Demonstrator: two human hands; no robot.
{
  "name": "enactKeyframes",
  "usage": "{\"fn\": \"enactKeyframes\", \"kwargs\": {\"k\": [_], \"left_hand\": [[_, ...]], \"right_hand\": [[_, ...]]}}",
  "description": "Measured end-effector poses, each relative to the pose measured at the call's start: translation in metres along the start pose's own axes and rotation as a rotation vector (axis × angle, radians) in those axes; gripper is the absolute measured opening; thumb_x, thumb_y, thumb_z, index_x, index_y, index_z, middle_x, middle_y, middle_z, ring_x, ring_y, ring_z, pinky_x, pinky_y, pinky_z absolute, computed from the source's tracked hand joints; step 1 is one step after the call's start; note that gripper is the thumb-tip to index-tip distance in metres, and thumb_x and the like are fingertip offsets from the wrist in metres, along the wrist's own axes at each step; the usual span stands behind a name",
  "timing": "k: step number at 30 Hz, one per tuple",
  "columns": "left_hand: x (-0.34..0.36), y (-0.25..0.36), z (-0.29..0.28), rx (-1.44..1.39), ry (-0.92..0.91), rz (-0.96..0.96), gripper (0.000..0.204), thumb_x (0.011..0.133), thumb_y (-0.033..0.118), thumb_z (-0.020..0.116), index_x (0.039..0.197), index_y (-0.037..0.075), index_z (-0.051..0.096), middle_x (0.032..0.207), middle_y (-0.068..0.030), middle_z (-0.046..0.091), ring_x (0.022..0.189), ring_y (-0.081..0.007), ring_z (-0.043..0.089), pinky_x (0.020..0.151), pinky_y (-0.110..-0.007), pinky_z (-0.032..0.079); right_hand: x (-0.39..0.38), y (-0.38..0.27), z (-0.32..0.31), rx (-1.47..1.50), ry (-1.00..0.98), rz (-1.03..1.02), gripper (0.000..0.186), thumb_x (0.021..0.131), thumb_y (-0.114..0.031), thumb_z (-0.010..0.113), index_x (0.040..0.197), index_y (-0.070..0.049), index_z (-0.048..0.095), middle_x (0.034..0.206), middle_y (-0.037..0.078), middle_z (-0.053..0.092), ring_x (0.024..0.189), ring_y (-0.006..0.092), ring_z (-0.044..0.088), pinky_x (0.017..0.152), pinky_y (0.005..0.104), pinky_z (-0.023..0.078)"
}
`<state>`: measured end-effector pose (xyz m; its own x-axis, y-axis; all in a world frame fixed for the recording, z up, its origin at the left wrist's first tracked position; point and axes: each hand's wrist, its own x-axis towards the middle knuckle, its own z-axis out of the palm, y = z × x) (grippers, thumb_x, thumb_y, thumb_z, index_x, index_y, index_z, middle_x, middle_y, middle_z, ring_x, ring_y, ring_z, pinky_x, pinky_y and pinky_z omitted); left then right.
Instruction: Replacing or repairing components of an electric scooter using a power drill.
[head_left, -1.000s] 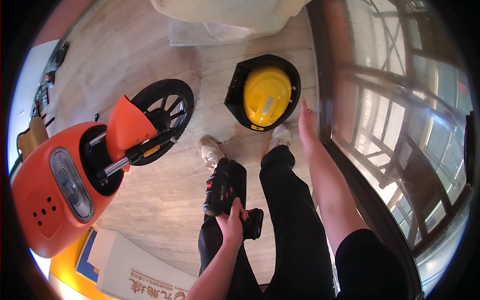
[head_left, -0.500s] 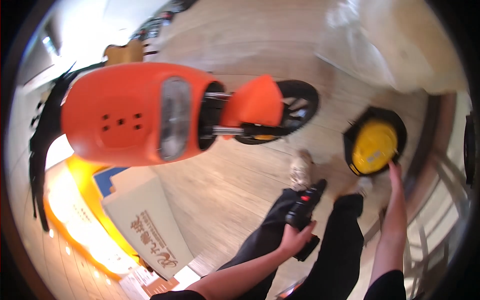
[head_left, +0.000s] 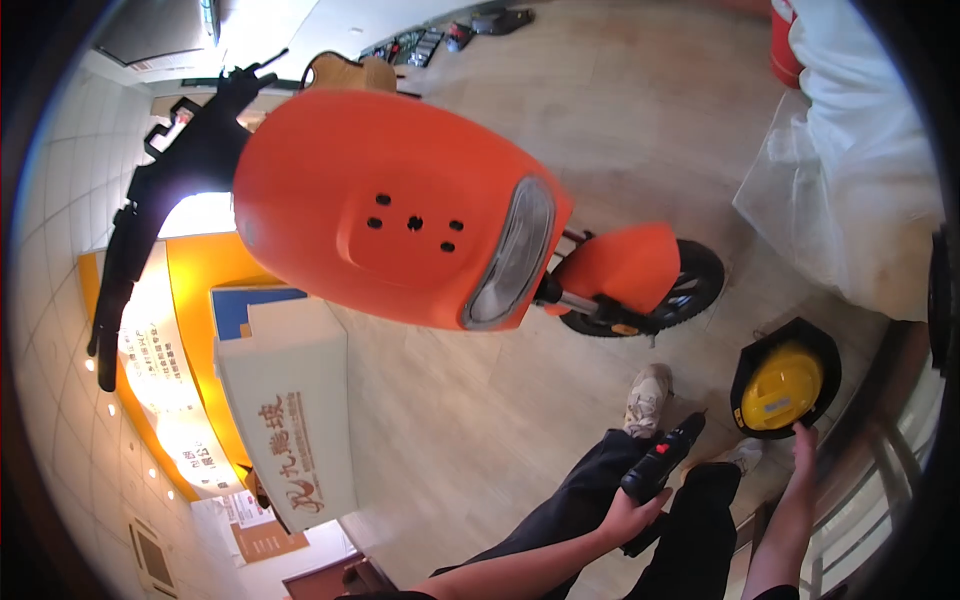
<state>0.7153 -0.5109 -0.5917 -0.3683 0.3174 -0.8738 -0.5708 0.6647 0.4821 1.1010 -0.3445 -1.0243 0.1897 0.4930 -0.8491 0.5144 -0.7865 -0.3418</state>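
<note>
Left hand point(head_left: 632, 512): fingers wrapped around the grip of a black cordless drill point(head_left: 664, 460) with red accents, its nose tilted up and right, above the left leg. Right hand point(head_left: 804, 450): at the near edge of a black shell point(head_left: 797, 333) with a yellow helmet point(head_left: 783, 387) inside; cannot tell whether its fingers grip or touch. Orange scooter point(head_left: 330, 190) at left, front wheel point(head_left: 706, 288) turned toward the shell.

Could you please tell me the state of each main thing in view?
Power drill: gripped in the left hand.
Right hand: beside the yellow hard hat, contact unclear.
Yellow hard hat: dome up, black rim around it.
Orange scooter: upright.
Scooter headlight: apparently unlit.
Ceiling lights: lit.
</note>
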Motion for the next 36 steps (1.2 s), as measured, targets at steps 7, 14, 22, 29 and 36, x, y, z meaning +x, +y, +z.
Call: {"fn": "enactKeyframes", "kwargs": {"k": [7, 14, 22, 29, 36], "left_hand": [[0.000, 0.006, -0.013, -0.096, 0.044, -0.005, 0.010, 0.095, 0.010, 0.065, 0.097, 0.005, 0.056, 0.061, 0.0037, 0.048, 0.052, -0.0060, 0.048, 0.049, -0.025, 0.039], [-0.059, 0.018, -0.033, -0.093, 0.064, 0.109, 0.016, 0.095, 0.009, 0.065, 0.080, 0.008, 0.057, 0.062, 0.0037, 0.050, 0.052, -0.0070, 0.048, 0.048, -0.026, 0.039], [-0.202, 0.135, -0.087, -0.256, 0.181, 0.104, 0.015, 0.093, 0.006, 0.065, 0.080, 0.008, 0.059, 0.065, 0.0026, 0.054, 0.054, -0.0087, 0.051, 0.051, -0.027, 0.041], [-0.267, 0.184, -0.101, -0.381, 0.386, 0.280, 0.043, 0.090, -0.002, 0.064, 0.131, 0.001, 0.049, 0.070, -0.0003, 0.053, 0.054, -0.0086, 0.051, 0.053, -0.026, 0.042], [-0.291, 0.207, -0.112, -0.497, 0.362, 0.420, 0.041, 0.089, 0.000, 0.069, 0.126, 0.002, 0.052, 0.082, -0.0007, 0.058, 0.070, -0.0096, 0.056, 0.065, -0.025, 0.047]], "right_hand": [[-0.059, -0.080, 0.012, 0.184, -0.054, 0.223, 0.022, 0.076, -0.031, 0.066, 0.072, -0.016, 0.050, 0.053, -0.003, 0.029, 0.038, 0.0111, 0.029, 0.035, 0.0278, 0.023], [-0.128, -0.108, -0.023, -0.188, 0.226, 0.124, 0.020, 0.065, -0.022, 0.065, 0.067, -0.008, 0.051, 0.053, 0.004, 0.041, 0.040, 0.0202, 0.041, 0.036, 0.0384, 0.037], [-0.367, -0.268, -0.067, -0.044, -0.114, 0.156, 0.021, 0.072, -0.014, 0.068, 0.089, -0.002, 0.061, 0.072, 0.006, 0.056, 0.052, 0.0159, 0.048, 0.039, 0.0301, 0.033], [-0.536, -0.401, -0.097, -0.119, -0.278, 0.076, 0.016, 0.075, -0.008, 0.062, 0.087, -0.004, 0.052, 0.074, 0.007, 0.052, 0.048, 0.0136, 0.040, 0.041, 0.0268, 0.031], [-0.700, -0.516, -0.109, -0.058, -0.354, 0.017, 0.021, 0.075, -0.001, 0.063, 0.088, -0.001, 0.048, 0.071, 0.005, 0.045, 0.048, 0.0123, 0.038, 0.042, 0.0279, 0.031]]}}
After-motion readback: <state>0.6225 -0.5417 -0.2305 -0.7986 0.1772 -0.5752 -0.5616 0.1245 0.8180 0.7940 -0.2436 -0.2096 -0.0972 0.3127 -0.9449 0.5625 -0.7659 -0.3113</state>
